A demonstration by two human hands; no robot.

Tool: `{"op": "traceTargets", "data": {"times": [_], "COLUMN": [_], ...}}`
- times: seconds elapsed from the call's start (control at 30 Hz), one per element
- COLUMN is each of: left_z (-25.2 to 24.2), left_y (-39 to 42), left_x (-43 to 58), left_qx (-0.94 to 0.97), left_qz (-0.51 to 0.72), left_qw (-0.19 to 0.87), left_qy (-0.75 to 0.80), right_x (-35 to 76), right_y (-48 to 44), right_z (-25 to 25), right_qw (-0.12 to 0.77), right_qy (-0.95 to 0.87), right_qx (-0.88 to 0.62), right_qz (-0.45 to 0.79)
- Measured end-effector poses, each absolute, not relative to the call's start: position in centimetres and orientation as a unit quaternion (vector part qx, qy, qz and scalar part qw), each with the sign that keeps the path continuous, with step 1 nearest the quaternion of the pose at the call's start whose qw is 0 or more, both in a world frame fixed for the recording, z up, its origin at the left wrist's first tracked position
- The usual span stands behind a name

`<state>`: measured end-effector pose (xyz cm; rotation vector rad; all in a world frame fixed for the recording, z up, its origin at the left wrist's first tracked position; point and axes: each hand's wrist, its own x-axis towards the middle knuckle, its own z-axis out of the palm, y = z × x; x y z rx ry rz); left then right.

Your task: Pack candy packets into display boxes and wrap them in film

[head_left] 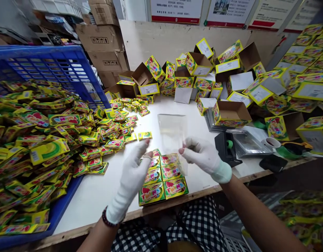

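My right hand [200, 157], in a white glove, pinches the edge of a clear plastic bag [172, 129] between thumb and fingers. The bag's lower part hangs over a block of yellow-green candy boxes [174, 187], laid side by side in rows at the table's front edge. My left hand [135, 168], gloved too with bare fingertips, is over the left side of that block. Its thumb and forefinger are apart, with nothing seen between them. One small yellow packet [145, 135] lies just beyond the left fingertips.
A blue crate [83, 70] heaped with small packets [64, 120] stands at the left, spilling onto the white table [80, 199]. Opened display boxes [232, 113] pile up along the back and right. A black tape dispenser [227, 148] and clear plastic packs [252, 143] lie right of my hand.
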<state>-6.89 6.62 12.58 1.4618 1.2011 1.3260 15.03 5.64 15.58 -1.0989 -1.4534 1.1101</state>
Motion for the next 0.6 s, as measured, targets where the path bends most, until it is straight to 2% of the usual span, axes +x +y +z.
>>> {"op": "traceTargets", "data": {"times": [0.17, 0.27, 0.6], "left_z": [13.2, 12.4, 11.6], "left_y": [2.2, 1.3, 0.4], "left_x": [-3.9, -3.8, -4.0], "left_qx": [0.546, 0.476, 0.407], "left_qz": [0.485, 0.484, 0.503], "left_qw": [0.565, 0.631, 0.682], "left_qy": [0.383, 0.375, 0.341], "right_x": [12.7, 12.2, 11.4], "right_y": [4.3, 4.3, 4.3], "right_z": [16.2, 15.3, 14.0], "right_qw": [0.402, 0.411, 0.414], "right_qy": [-0.693, -0.688, -0.63], "right_qx": [-0.421, -0.423, -0.461], "right_qz": [0.426, 0.423, 0.468]}}
